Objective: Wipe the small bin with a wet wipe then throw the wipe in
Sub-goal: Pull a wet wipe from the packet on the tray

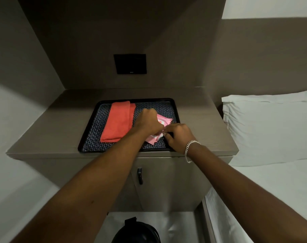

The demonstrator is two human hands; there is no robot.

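A pink pack of wet wipes (162, 121) lies on the right side of a black patterned tray (94, 127) on top of a bedside cabinet. My left hand (149, 122) rests on the pack with its fingers curled over it, holding it down. My right hand (179, 137), with a silver bracelet at the wrist, pinches at the pack's near edge, where a bit of white shows. The small black bin (137, 232) stands on the floor at the bottom of the view, partly cut off.
A folded orange-red cloth (118, 121) lies on the left half of the tray. The cabinet (61, 123) has a door with a dark handle (140, 175). A bed with a white pillow (270, 127) is close on the right. A black wall panel (130, 63) sits above.
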